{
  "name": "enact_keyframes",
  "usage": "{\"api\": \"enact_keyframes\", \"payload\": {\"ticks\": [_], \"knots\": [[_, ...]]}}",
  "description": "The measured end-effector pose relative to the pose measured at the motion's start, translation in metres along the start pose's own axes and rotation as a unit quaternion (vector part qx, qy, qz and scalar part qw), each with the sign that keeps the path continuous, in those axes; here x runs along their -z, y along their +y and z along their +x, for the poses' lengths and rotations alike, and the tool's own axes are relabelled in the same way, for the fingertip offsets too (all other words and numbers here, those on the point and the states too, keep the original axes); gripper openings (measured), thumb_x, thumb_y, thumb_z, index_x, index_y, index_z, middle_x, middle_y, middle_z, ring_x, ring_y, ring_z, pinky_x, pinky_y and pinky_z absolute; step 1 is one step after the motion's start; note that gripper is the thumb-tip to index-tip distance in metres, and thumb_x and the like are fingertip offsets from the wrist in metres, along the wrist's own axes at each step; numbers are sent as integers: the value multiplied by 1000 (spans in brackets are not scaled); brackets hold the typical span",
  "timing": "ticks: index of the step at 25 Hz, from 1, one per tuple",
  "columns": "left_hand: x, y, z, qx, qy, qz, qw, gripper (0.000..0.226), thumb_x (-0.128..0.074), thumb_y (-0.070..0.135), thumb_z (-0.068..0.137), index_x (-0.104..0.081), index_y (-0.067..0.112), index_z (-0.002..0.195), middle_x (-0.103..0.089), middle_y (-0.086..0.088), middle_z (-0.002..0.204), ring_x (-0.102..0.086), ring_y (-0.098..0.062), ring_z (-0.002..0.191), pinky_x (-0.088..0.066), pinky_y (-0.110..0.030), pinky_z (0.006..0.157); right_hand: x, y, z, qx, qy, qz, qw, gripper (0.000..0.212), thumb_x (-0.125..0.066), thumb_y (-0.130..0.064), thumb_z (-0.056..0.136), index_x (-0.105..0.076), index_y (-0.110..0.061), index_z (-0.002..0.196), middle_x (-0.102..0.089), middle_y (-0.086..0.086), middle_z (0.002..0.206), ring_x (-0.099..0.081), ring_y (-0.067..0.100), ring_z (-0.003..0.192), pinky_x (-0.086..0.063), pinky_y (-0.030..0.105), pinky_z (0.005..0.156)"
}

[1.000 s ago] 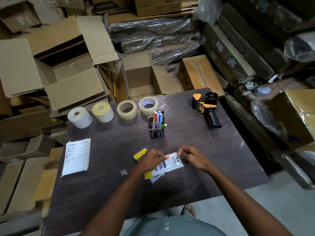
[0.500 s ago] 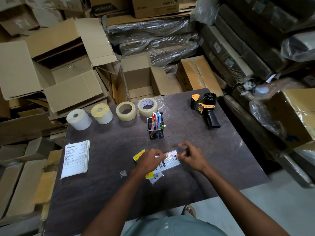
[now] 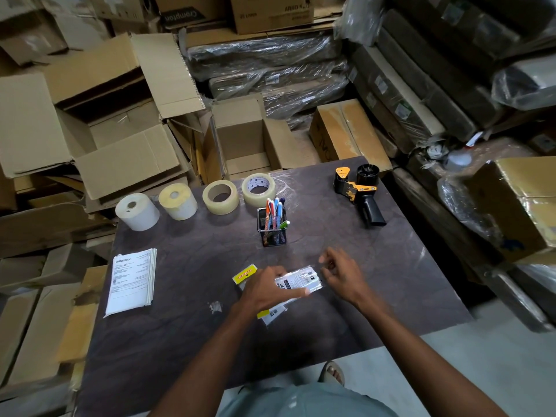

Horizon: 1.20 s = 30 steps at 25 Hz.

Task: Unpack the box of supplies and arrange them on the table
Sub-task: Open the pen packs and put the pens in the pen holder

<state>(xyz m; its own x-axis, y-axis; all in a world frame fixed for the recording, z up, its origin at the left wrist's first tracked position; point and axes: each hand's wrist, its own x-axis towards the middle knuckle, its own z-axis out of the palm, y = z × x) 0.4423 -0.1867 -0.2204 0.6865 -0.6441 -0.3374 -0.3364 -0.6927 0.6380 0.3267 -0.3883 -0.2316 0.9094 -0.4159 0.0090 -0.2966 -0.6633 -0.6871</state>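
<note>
Dark stone-patterned counter (image 3: pixel 180 341): the left hand (image 3: pixel 264 291) rests flat on small plastic packets (image 3: pixel 298 281), hiding most of them; the right hand (image 3: pixel 341 273) hovers beside, fingers loosely apart. Farther back stand pen holder (image 3: pixel 271 233), tape rolls (image 3: pixel 221 197), and an open box (image 3: pixel 240 142).

Open counter (image 3: pixel 186 332) was left near the front edge; the far edge was lined by tape rolls (image 3: pixel 221 197), pen holder (image 3: pixel 272 233) and tape dispenser (image 3: pixel 359 191).

Left hand (image 3: pixel 264 288) lies flat, fingers extended; right hand (image 3: pixel 341 270) hovers, fingers loosely curled.
</note>
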Motion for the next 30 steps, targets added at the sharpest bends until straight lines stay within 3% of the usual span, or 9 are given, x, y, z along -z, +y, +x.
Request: {"api": "enact_keyframes", "payload": {"ticks": [3, 5, 8, 13, 18, 20, 24, 26, 30], "knots": [[4, 4, -6, -25, -23, 59, 998, 59, -82, 72, 54, -57, 30, 86, -62, 14, 79, -56, -3, 69, -34, -19, 54, -4, 2, -4, -7, 12, -52, 999, 13, -69, -12, 80, -72, -22, 89, -54, -8, 91, -50, 13, 88, -39, 17, 77], [3, 3, -7, -33, -19, 77, 996, 51, -83, 59, 58, -56, 32, 91, -63, 14, 83, -60, -7, 74, -35, -19, 54, -6, -1, -4, -9, -7, -32, 999, 12, -67, -14, 82, -76, -21, 84, -68, -9, 81, -59, 3, 75, -47, 23, 72], [0, 4, -5, -32, -9, 87, 996, 49, -77, 54, 54, -58, 33, 94, -67, 12, 87, -63, -10, 77, -48, -26, 58, -5, -7, -6, -55, -37, 15, 998, 24, -58, -9, 87, -79, -20, 92, -68, -14, 71, -59, -12, 61, -38, 3, 60], [8, 22, 3, -31, -33, 112, 993, 61, -80, 47, 58, -62, 31, 114, -67, 8, 102, -62, -12, 89, -50, -30, 66, -13, -14, -9, -145, 10, 129, 981, 26, -60, -31, 96, -74, -16, 81, -71, -10, 70, -57, -7, 62, -42, 8, 58], [18, 24, 14, 15, -100, -175, 979, 75, -91, 29, 55, -65, 28, 126, -72, 2, 111, -71, -9, 93, -60, -38, 89, -30, -4, -1, -294, -11, 381, 877, 30, -67, -35, 93, -68, -10, 77, -63, 7, 70, -57, 12, 61, -45, 25, 55], [24, 31, 11, 7, -119, -198, 973, 63, -91, 22, 63, -68, 28, 122, -73, 0, 109, -72, -7, 86, -61, -32, 82, -30, -3, -1, -342, -26, 423, 839, 35, -68, -43, 90, -71, -9, 87, -66, 11, 75, -57, 12, 60, -44, 22, 53], [21, 49, 0, -61, -150, -248, 955, 50, -88, 9, 69, -69, 25, 112, -74, -4, 103, -72, -13, 90, -60, -33, 82, -31, -10, -1, -379, -43, 428, 819, 45, -67, -57, 87, -77, -14, 94, -76, 4, 84, -66, 14, 72, -49, 27, 66], [15, 52, -3, -70, -128, -277, 950, 53, -82, 11, 68, -68, 18, 119, -74, -5, 107, -72, -17, 96, -61, -35, 83, -34, -12, 2, -392, -29, 447, 804, 41, -68, -53, 87, -76, -13, 91, -71, 3, 76, -59, 11, 64, -47, 24, 58], [10, 52, -8, -40, -53, -385, 921, 51, -55, 13, 73, -68, 21, 121, -72, -11, 112, -71, -23, 98, -57, -36, 62, -33, -13, 10, -439, -31, 499, 746, 23, -63, -37, 92, -68, -16, 85, -63, -1, 62, -46, 8, 48, -40, 17, 41]]}}
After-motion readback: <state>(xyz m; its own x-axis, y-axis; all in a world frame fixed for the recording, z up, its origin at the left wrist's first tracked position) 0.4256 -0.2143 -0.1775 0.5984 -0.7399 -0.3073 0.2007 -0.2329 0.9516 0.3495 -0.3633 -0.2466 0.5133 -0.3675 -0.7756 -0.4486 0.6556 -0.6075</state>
